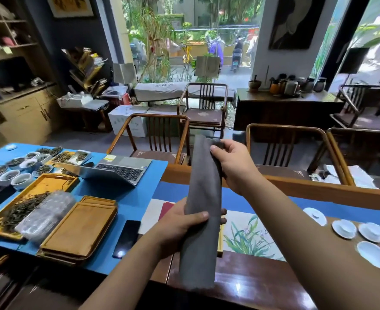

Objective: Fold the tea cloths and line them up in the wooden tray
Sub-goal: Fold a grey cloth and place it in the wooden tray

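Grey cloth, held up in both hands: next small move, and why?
Probably bring the ends together, halving it. The long grey cloth strip hangs in the air over the table, pinched near its top by the right hand and gripped lower by the left hand, its tail dangling free. It looks too long for the empty wooden tray.

Laptop [123, 170], phone [127, 238], tea-leaf bowls [19, 170].

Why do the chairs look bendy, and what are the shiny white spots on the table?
In the head view, the wide lens curves the chairs near the edges. Daylight from the window glares on the dark table and the phone. The street outside is blurry, while the grey cloth in both hands stays sharp.
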